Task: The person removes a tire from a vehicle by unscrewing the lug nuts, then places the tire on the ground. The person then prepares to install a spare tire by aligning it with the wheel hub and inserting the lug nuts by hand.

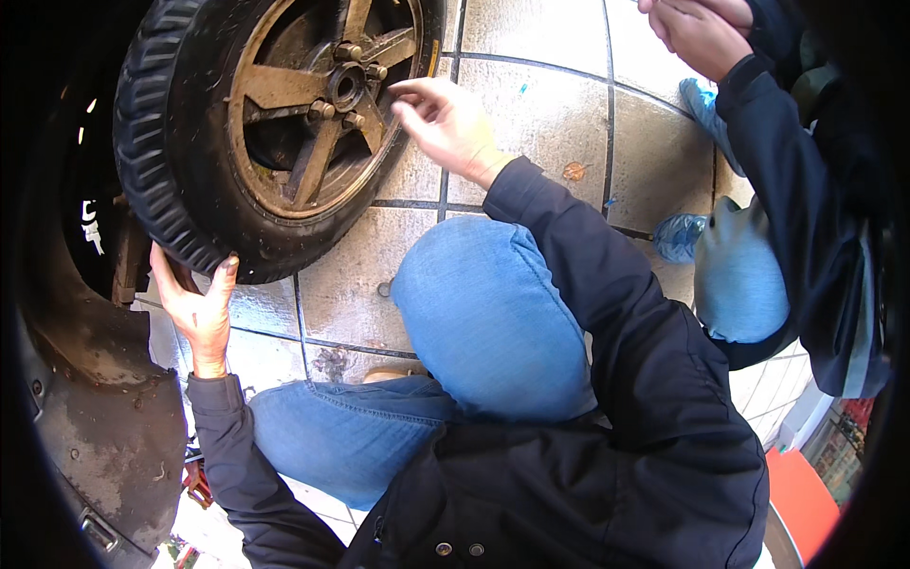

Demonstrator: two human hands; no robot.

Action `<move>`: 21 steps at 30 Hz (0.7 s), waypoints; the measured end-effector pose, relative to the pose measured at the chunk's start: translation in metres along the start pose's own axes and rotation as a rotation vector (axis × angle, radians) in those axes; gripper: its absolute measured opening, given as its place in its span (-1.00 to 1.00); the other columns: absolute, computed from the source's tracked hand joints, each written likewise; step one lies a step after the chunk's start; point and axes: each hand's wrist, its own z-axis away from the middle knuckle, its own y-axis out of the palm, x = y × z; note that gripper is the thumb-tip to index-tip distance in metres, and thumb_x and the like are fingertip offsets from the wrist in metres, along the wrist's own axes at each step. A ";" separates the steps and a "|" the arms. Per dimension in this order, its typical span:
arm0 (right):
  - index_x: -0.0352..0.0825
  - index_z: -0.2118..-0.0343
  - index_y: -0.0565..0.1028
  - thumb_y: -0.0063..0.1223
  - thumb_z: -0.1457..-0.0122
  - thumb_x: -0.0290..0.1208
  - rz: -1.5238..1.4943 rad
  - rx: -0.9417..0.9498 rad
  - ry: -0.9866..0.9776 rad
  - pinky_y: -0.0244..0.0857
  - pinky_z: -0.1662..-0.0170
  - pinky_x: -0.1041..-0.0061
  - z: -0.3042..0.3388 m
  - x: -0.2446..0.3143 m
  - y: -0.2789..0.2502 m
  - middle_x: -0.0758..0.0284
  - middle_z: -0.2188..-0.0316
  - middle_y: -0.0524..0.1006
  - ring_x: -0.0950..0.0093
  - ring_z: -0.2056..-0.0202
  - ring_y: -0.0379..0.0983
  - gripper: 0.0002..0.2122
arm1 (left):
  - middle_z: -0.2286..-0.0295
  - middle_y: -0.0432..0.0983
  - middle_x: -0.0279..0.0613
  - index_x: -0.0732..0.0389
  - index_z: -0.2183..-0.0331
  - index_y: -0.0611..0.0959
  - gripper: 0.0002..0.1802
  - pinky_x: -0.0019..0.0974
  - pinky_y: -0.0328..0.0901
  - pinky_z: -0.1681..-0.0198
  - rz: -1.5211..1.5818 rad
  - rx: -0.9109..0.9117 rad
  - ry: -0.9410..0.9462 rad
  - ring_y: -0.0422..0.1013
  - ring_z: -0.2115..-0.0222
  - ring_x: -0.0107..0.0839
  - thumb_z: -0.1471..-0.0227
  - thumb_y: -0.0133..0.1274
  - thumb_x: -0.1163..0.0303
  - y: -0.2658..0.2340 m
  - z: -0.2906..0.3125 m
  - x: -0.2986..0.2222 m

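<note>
A car wheel [171, 133] with a black treaded tyre and a dirty, brownish spoked rim [284, 87] stands tilted at the upper left. Several lug nuts [321, 111] sit around its hub hole [346, 87]. My left hand [201, 318] grips the tyre's lower edge, its thumb on the near side and its fingers partly hidden behind the tread. On the wheel's right side, my right hand [445, 128] reaches over the rim edge toward the hub. Its fingers are slightly bent and apart, with nothing seen between them; whether the fingertips touch a spoke I cannot tell.
Rusty, dirty car bodywork [114, 455] borders the left side. Another person's clasped hands [701, 33] and blue shoe covers [681, 237] are at the upper right. A dry leaf [574, 171] lies on the tiled floor [531, 114]. An orange-red panel [801, 503] stands at lower right.
</note>
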 end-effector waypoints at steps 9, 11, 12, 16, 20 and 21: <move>-0.17 -0.15 0.50 0.06 -0.17 -0.33 0.480 0.316 -0.348 0.52 0.24 0.32 -0.035 0.020 -0.006 0.14 0.29 0.55 0.22 0.36 0.61 -0.56 | -0.18 0.29 -0.06 0.31 -0.30 0.22 0.09 -0.22 0.05 -0.33 -0.063 0.005 0.006 0.25 -0.19 -0.23 0.13 0.50 0.35 0.000 0.000 -0.001; -0.23 -0.15 0.50 0.05 -0.10 -0.36 0.515 0.354 -0.396 0.53 0.26 0.27 -0.043 0.019 -0.002 0.12 0.32 0.58 0.20 0.36 0.62 -0.52 | -0.16 0.31 -0.03 0.33 -0.30 0.22 0.09 -0.22 0.10 -0.31 -0.065 -0.003 0.019 0.29 -0.16 -0.23 0.14 0.51 0.34 0.001 -0.002 -0.003; -0.25 -0.15 0.50 0.05 -0.09 -0.36 0.548 0.366 -0.412 0.53 0.27 0.27 -0.046 0.016 -0.002 0.12 0.33 0.58 0.20 0.37 0.62 -0.51 | -0.16 0.32 -0.01 0.35 -0.29 0.23 0.09 -0.23 0.13 -0.29 -0.061 -0.004 0.019 0.32 -0.14 -0.23 0.15 0.51 0.35 0.003 -0.003 -0.003; -0.35 -0.18 0.45 0.05 -0.11 -0.37 0.541 0.430 -0.417 0.52 0.24 0.26 -0.055 0.012 0.002 0.07 0.35 0.60 0.19 0.39 0.61 -0.48 | -0.11 0.34 -0.02 0.37 -0.28 0.24 0.10 -0.20 0.16 -0.27 -0.039 -0.028 0.002 0.33 -0.12 -0.20 0.18 0.53 0.33 0.006 -0.005 -0.006; -0.49 -0.27 0.32 0.07 -0.07 -0.38 0.241 0.507 -0.139 0.44 0.31 0.42 -0.052 0.012 0.007 0.21 0.45 0.56 0.40 0.48 0.52 -0.36 | -0.08 0.33 -0.05 0.38 -0.24 0.29 0.10 -0.18 0.16 -0.27 -0.070 -0.035 0.046 0.31 -0.13 -0.24 0.22 0.55 0.26 0.010 -0.009 -0.009; -0.51 -0.30 0.28 0.09 -0.08 -0.38 0.094 0.500 -0.051 0.42 0.32 0.46 -0.048 0.016 0.011 0.29 0.48 0.54 0.47 0.49 0.48 -0.32 | -0.09 0.33 -0.05 0.38 -0.24 0.29 0.10 -0.18 0.17 -0.27 -0.085 -0.037 0.053 0.31 -0.12 -0.24 0.23 0.55 0.25 0.008 -0.008 -0.009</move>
